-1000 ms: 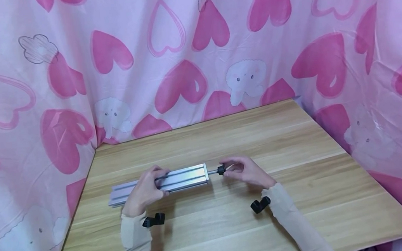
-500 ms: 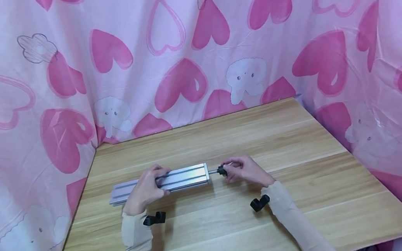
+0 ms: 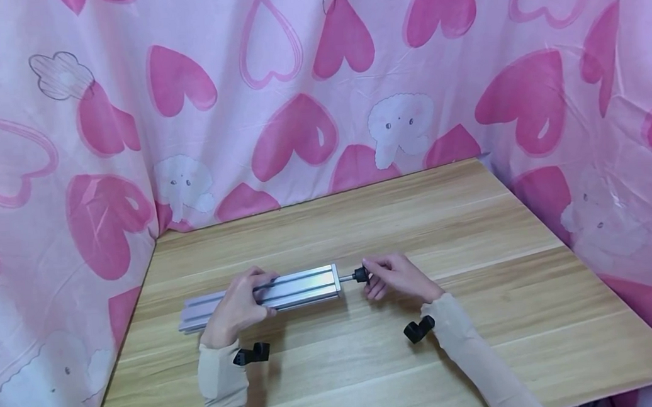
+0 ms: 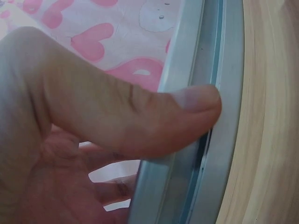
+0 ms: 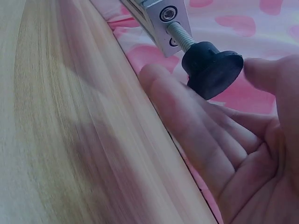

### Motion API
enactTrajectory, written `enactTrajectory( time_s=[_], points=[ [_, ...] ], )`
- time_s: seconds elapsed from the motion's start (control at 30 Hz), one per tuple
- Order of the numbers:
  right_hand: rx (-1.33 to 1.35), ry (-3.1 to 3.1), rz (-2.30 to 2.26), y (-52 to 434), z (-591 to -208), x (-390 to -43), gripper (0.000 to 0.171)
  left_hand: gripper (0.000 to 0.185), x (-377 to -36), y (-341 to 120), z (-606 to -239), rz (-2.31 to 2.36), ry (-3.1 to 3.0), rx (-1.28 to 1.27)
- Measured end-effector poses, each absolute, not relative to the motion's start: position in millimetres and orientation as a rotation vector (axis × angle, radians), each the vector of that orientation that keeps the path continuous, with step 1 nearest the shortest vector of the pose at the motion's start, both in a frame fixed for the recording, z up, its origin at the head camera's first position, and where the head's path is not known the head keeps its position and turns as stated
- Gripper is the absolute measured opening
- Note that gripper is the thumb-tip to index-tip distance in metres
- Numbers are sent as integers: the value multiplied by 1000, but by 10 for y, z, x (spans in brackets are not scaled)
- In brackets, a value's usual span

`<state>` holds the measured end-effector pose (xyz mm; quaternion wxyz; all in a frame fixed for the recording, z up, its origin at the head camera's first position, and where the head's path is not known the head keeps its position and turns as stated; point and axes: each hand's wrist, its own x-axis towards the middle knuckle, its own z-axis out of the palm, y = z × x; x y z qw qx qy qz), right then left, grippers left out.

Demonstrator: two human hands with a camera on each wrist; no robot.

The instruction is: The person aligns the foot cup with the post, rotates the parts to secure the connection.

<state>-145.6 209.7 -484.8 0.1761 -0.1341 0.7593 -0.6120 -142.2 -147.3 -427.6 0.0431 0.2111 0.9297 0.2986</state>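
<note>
aluminium profile [image 3: 260,295]: lies flat on the wooden table [image 3: 475,231], long axis left to right, near the front-left part of the top.
left hand [image 3: 237,307]: curled over the profile mid-length; thumb [image 4: 140,116] pressed along its slot, gripping it.
right hand [image 3: 396,275]: fingertips pinch the black knob [image 5: 212,67] at the profile's right end.
threaded stud [image 5: 181,37]: enters the end-face hole; several threads exposed between knob and end face.
progress, judged: stud started in the hole but not seated; turning-in remains.
surface: pale wood grain, otherwise carrying only the hands.
surroundings: pink heart-print curtain [image 3: 317,84] hangs close behind and at both sides.
</note>
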Motion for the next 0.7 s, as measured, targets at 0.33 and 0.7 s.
enactTrajectory(
  time_s=[0.33, 0.7],
  points=[
    [-561, 2287, -1752, 2174, -4831, -1402, 55, 66, -1425, -1491, -4275, 909, 2841, 624],
    [-550, 2343, -1708, 2180, -4821, -1407, 47, 67, -1411, -1508, -4294, 924, 2841, 659]
  ],
)
